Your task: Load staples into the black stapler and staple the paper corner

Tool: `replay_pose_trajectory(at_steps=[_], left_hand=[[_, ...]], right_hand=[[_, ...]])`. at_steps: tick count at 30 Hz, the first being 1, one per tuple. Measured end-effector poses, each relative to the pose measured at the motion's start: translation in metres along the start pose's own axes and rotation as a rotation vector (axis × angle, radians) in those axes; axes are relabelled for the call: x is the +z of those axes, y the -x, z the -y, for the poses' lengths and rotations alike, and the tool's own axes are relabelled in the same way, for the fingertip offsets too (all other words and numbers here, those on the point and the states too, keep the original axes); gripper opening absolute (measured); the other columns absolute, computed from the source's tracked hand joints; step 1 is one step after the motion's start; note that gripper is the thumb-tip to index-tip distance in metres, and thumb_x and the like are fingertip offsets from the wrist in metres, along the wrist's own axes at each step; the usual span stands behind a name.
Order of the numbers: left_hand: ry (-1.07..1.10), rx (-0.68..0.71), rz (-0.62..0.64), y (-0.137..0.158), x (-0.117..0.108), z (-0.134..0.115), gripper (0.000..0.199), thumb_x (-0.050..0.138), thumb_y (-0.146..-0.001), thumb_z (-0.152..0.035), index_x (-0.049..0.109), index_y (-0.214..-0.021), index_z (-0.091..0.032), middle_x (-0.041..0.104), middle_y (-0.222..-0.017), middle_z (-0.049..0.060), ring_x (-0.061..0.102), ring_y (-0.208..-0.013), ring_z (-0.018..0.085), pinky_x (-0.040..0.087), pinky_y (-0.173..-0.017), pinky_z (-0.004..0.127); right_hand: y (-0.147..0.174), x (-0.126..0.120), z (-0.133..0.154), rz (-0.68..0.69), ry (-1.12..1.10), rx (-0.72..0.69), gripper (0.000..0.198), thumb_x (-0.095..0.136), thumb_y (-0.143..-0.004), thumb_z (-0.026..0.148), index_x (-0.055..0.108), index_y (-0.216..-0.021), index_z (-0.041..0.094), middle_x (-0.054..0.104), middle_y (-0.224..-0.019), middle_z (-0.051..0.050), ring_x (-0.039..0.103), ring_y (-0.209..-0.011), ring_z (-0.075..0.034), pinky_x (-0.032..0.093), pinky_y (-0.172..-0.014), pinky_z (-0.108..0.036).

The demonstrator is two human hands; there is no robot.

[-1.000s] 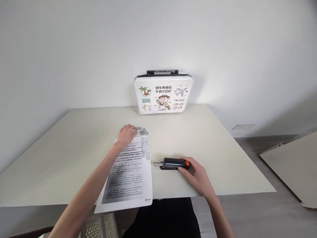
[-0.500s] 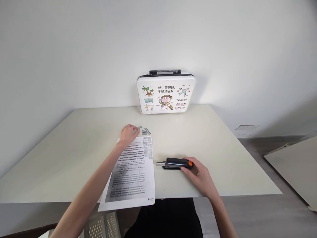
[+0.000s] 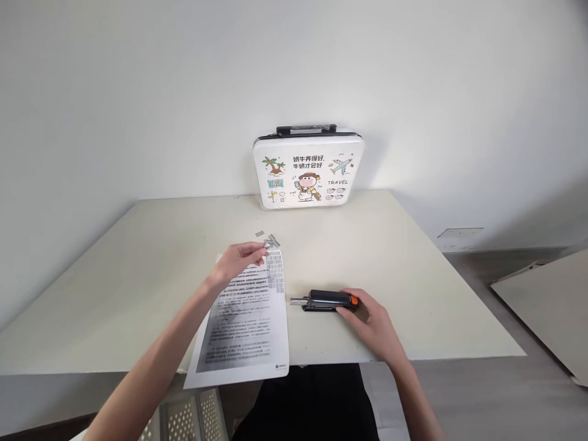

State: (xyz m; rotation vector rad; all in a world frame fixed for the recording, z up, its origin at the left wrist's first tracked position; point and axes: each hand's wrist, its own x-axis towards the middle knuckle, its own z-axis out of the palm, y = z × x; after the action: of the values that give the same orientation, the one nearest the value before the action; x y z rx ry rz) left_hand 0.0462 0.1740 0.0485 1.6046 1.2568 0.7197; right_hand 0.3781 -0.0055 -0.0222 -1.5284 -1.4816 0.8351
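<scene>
My left hand (image 3: 241,258) is closed in a pinch above the top of a printed sheet (image 3: 243,331). At its fingertips shows a small grey strip of staples (image 3: 269,244), partly hidden by the fingers. Just beyond lie more loose staple strips (image 3: 260,233) on the table. My right hand (image 3: 372,318) grips the rear end of a black stapler (image 3: 328,299) with an orange end piece. The stapler lies on its base right of the sheet, its metal staple tray and rod sticking out to the left.
A white case (image 3: 309,174) with cartoon prints and a black handle leans against the wall at the back of the pale table (image 3: 114,294). The sheet's lower edge overhangs the front edge. A perforated pale container (image 3: 184,419) is below the table.
My left hand has moved right and slightly nearer, from beside the staple strips to over the sheet's top edge. My right hand keeps its hold on the stapler.
</scene>
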Motion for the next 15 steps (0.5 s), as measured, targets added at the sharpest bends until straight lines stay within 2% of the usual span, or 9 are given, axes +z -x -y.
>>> replay_pose_trajectory(at_steps=[3,6,11,15], left_hand=[[0.079,-0.083,0.073,0.018,0.015,-0.009,0.051,0.085,-0.077,-0.059,0.082,-0.110,-0.020,0.082,-0.098,0.007,0.074,-0.086,0.022,0.060,-0.089,0.039],[0.034,-0.095,0.142,0.035,0.033,-0.017,0.043,0.086,-0.077,-0.054,0.083,-0.109,-0.025,0.082,-0.096,0.005,0.075,-0.091,0.023,0.059,-0.088,0.037],[-0.190,0.100,0.154,0.061,0.065,-0.025,0.021,0.083,-0.084,-0.044,0.084,-0.101,-0.031,0.080,-0.105,0.000,0.075,-0.092,0.020,0.057,-0.088,0.033],[-0.312,0.247,0.140,0.070,0.082,-0.017,0.013,0.080,-0.090,-0.036,0.082,-0.102,-0.032,0.079,-0.103,-0.001,0.074,-0.093,0.020,0.056,-0.088,0.034]], right_hand=[[0.000,0.000,0.001,-0.005,-0.002,0.001,0.033,0.067,-0.097,0.051,0.068,-0.122,0.029,0.074,-0.125,-0.007,0.069,-0.114,-0.028,0.057,-0.098,-0.042],[0.000,-0.001,0.002,-0.004,-0.010,0.000,0.033,0.067,-0.097,0.051,0.068,-0.121,0.028,0.074,-0.124,-0.007,0.069,-0.113,-0.028,0.057,-0.097,-0.042],[-0.002,-0.001,0.002,-0.010,-0.010,-0.006,0.034,0.067,-0.097,0.052,0.068,-0.122,0.028,0.074,-0.124,-0.007,0.069,-0.113,-0.028,0.057,-0.096,-0.041],[-0.002,-0.001,0.001,-0.013,-0.004,-0.016,0.033,0.067,-0.097,0.051,0.068,-0.120,0.027,0.074,-0.124,-0.008,0.069,-0.114,-0.028,0.057,-0.097,-0.042]])
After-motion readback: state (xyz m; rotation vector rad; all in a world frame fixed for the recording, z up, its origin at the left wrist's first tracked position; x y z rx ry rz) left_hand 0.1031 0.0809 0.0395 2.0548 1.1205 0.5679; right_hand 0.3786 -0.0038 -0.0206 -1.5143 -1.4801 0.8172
